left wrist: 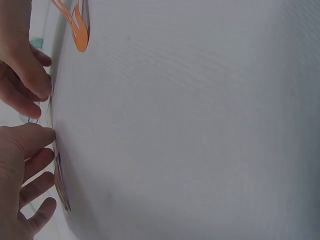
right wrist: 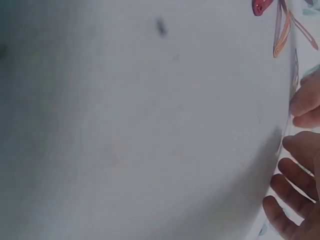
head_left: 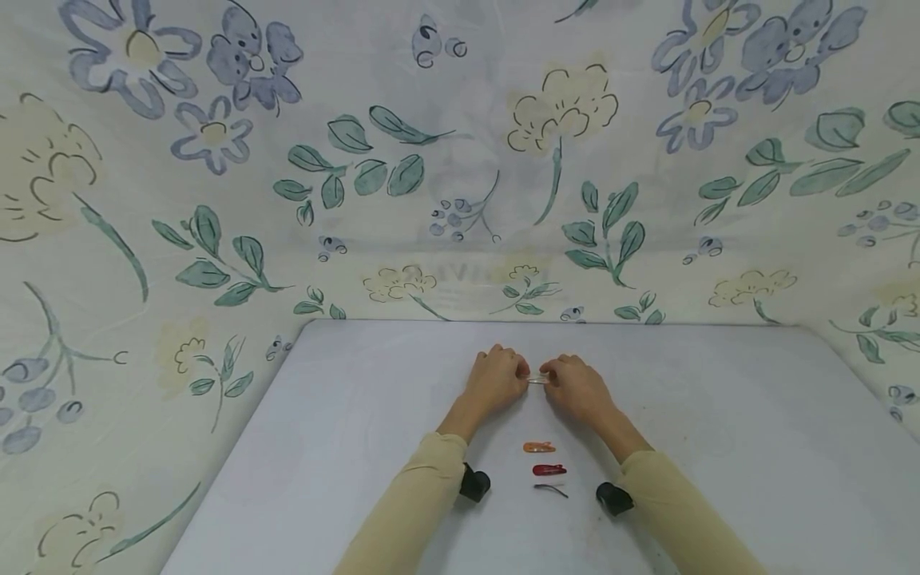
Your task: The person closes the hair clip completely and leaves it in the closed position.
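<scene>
Both hands meet over the white table around a slim pale hair clip (head_left: 537,381), low at the surface. My left hand (head_left: 497,377) pinches its left end with the fingertips. At the other end, the thumb and fingertips of my right hand (head_left: 577,387) pinch it too. Fingers hide most of the clip. The left wrist view shows another thin clip (left wrist: 61,185) under the left hand's outer fingers. Nearer the body lie an orange snap hair clip (head_left: 539,447), a dark red one (head_left: 549,469) and a thin dark hairpin (head_left: 551,489), roughly in a column.
Flower-printed cloth (head_left: 460,176) rises behind and beside the white table (head_left: 345,447). Black wrist-camera mounts (head_left: 474,484) hang below both sleeves, either side of the clips. The table's far edge runs just beyond the hands.
</scene>
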A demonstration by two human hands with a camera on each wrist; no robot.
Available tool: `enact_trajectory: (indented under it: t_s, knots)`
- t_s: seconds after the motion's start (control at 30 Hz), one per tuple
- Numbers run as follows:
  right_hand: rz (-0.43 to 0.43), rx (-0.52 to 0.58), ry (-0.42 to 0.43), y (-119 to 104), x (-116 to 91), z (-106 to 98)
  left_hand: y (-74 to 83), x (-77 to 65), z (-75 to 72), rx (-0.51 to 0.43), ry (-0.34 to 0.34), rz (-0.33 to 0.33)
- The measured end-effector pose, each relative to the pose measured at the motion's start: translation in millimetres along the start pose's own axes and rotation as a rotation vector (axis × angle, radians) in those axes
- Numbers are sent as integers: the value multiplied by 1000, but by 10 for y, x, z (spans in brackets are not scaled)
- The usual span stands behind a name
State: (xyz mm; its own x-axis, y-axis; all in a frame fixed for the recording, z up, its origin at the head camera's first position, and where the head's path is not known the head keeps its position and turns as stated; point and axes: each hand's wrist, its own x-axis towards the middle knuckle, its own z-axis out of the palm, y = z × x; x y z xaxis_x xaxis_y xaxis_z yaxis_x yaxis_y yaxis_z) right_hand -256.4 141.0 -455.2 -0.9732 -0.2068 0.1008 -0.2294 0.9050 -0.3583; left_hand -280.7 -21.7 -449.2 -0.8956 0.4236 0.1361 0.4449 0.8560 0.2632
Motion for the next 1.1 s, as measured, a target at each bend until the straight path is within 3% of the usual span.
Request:
enact_trajectory:
  t_s: [0.23,0.4,0.63,0.83,1.1]
  knots:
    - [51,96,-12,15,-57,-46,-53,-40,-35,10,26,13]
    - [34,151,14,42,-124,-87,-84,-91,-97,-54,43,3]
    - [-16,240,75,112,-266,-137,-132,-205,-182,-108,67,40]
    - [-26,305,98,171,-361,-162,-139,-310,-227,-227,60,39]
    - [-28,353,65,103,-467,-214,-124,-463,-263,-379,30,15]
